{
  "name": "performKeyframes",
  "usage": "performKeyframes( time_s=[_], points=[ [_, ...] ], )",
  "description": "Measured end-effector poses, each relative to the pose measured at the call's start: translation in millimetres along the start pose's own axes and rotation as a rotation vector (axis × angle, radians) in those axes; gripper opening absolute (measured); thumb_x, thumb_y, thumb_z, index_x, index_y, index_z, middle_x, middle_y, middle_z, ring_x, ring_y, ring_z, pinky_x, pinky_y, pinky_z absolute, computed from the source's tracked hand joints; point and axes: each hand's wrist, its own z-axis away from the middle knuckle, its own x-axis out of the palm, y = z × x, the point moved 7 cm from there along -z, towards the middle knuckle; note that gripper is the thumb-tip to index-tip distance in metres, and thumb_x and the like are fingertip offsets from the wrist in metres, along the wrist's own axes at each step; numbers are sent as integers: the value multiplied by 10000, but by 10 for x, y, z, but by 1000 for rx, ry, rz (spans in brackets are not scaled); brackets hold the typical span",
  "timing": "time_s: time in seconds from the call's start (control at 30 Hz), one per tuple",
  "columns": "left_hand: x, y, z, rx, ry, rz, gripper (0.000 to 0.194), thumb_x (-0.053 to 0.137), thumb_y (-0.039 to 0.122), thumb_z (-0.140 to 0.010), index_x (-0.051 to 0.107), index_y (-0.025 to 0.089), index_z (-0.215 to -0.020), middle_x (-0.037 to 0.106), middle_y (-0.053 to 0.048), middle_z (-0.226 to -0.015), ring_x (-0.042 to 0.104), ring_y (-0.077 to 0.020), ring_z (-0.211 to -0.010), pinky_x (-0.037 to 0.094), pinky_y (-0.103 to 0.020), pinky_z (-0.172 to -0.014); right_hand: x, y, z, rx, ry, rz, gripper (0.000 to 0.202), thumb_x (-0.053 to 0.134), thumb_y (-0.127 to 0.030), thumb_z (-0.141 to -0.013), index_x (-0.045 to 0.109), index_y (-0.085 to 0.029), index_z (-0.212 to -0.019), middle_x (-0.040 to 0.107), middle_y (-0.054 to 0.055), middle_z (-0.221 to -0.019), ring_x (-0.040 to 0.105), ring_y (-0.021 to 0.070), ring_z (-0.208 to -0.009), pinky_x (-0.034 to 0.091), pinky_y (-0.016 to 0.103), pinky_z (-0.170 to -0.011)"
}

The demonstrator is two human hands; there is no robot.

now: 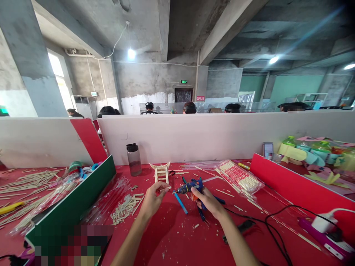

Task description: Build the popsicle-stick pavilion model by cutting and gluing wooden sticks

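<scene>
My right hand [207,201] grips a blue hot glue gun [186,187], its nozzle pointing left. Close to that nozzle, my left hand [154,197] pinches a short piece of wooden stick [168,187] between thumb and fingertips. I cannot tell whether nozzle and stick touch. Just behind my left hand stands a small frame built of wooden sticks [161,172], with upturned ends at its top and crossbars like a ladder. My left fingers hide its lower part. A blue strip [181,202] lies on the red tabletop between my hands.
Cut stick pieces [126,210] are heaped at left near a water bottle [134,159]. Packaged sticks [241,177] lie at right. Black cables [266,221] run to a purple power strip [323,236]. Green [80,195] and red [302,184] dividers flank the workspace.
</scene>
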Motion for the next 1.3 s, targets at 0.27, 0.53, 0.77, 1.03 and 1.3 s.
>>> performKeyframes(
  time_s=[0.27, 0.53, 0.77, 1.03, 1.3],
  points=[
    [26, 4, 7, -47, -8, -2, 243, 631, 410, -821, 646, 169, -837, 656, -31, -766, 591, -176, -733, 458, -268, -716, -84, -25, -50, -16, 95, -219, 535, 603, -683, -767, 591, -156, -676, 417, -49, -515, 342, 69, -432, 311, 213, -427],
    [-10, 57, 5, -67, -8, 79, 235, 651, 383, -802, 668, 162, -880, 693, -60, -855, 633, -188, -776, 481, -298, -777, -88, 12, -63, -3, 118, -187, 543, 603, -689, -758, 596, -154, -664, 412, -51, -494, 345, 71, -421, 310, 213, -422],
    [-41, 96, 1, -70, 33, 112, 249, 710, 392, -747, 615, 164, -782, 648, -13, -733, 602, -165, -711, 473, -260, -707, -53, -32, -35, -38, 96, -143, 531, 597, -682, -766, 628, -156, -705, 425, -42, -527, 361, 86, -449, 320, 225, -446],
    [-42, 81, -8, -37, 11, 100, 263, 632, 416, -820, 658, 160, -765, 687, -38, -757, 612, -174, -717, 468, -265, -718, -52, -39, -37, -90, 87, -147, 507, 585, -658, -795, 633, -161, -706, 411, -51, -500, 377, 91, -441, 320, 231, -461],
    [73, 101, 53, 10, -59, -143, 197, 604, 369, -853, 726, 218, -887, 719, -52, -861, 644, -208, -806, 467, -293, -769, -42, -114, -4, -158, 156, 162, 515, 516, -652, -844, 574, -189, -627, 411, -39, -479, 426, 124, -459, 335, 256, -486]
  ],
)
